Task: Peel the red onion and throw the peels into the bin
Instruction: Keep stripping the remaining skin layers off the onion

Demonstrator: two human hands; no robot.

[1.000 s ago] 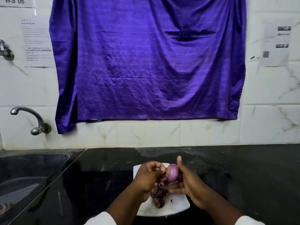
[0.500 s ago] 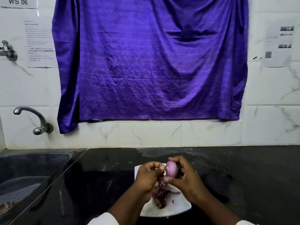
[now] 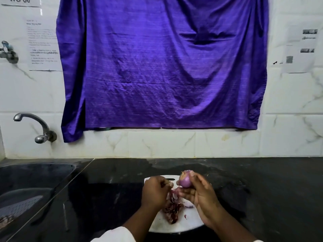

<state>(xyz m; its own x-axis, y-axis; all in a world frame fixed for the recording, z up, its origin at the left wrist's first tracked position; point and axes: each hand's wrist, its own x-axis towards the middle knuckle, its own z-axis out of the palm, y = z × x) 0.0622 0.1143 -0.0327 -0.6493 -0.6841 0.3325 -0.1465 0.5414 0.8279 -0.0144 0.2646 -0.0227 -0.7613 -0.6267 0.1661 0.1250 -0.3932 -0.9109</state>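
Note:
My right hand (image 3: pixel 199 194) holds a small red onion (image 3: pixel 185 179) upright above a white cutting board (image 3: pixel 185 222), its root end up and its skin mostly gone. My left hand (image 3: pixel 154 193) is curled just left of the onion, fingertips pinched near a thin strip of peel; whether it grips the strip is unclear. A pile of dark red peels (image 3: pixel 172 209) lies on the board under both hands. No bin is in view.
The board sits on a black counter (image 3: pixel 108 189). A dark sink (image 3: pixel 26 186) with a grey strainer is at the left, a tap (image 3: pixel 35 124) above it. A purple cloth (image 3: pixel 162 63) hangs on the white tiled wall behind.
My right hand turned the onion and lifted it slightly, so its root end now points up. My left hand drew away to the left, opening a small gap.

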